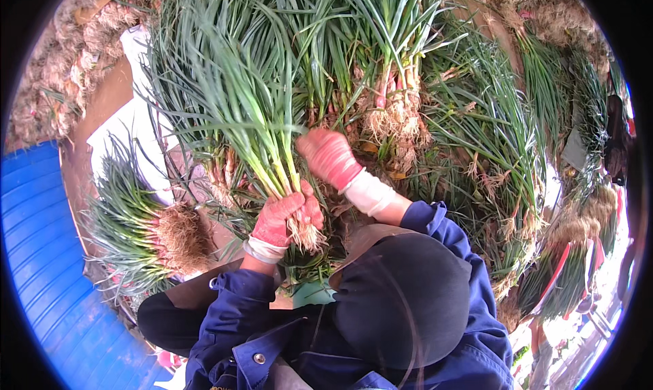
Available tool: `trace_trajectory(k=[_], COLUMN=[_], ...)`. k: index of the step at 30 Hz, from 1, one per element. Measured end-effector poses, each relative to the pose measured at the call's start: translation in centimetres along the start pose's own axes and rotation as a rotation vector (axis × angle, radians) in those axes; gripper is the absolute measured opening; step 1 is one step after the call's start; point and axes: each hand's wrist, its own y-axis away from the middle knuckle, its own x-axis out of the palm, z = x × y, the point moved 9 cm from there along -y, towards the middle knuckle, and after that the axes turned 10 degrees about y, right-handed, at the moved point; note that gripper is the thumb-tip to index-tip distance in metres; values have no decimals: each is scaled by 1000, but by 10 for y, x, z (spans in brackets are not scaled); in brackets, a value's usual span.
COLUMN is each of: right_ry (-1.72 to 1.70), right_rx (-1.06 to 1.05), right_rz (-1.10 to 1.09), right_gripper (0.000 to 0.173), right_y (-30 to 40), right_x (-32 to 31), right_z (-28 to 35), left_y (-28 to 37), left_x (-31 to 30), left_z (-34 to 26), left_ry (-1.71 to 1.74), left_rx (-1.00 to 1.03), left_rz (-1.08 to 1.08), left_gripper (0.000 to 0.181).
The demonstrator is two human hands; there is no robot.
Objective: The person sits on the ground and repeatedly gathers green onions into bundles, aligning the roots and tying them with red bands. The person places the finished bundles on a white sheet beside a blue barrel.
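Observation:
My left hand [285, 216], in a red and white work glove, grips a small bunch of spring onions [260, 145] just above the roots. The pale roots [307, 234] hang below my fingers, and the long green leaves fan away from me. My right hand [329, 158], gloved the same way, is blurred by motion just right of the stems. A blurred green leaf [240, 128] runs across the bunch to its fingers; whether they hold it is hidden by the blur. Beyond both hands lies a large heap of spring onions [306, 43].
A bundle with matted roots [183, 237] lies at left, near a blue ribbed surface [61, 257]. An onion clump with reddish bulbs [393, 94] rests on the heap. Loose plants [490, 135] spread to the right. Tied bundles [571, 257] stand far right. A dark cap [403, 298] fills the lower middle.

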Motion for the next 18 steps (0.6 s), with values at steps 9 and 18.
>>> trace_trajectory(k=[9, 18], right_ry=[-977, -88], right_rx=[655, 982], right_rz=[462, -162], right_gripper=[39, 48], right_y=[53, 37], right_x=[-24, -64], right_z=[-77, -319], left_y=[-39, -208], left_x=[86, 132], left_z=[-90, -39], left_ry=[-232, -285], left_rx=[331, 265], left_rz=[152, 202], left_gripper=[18, 14])
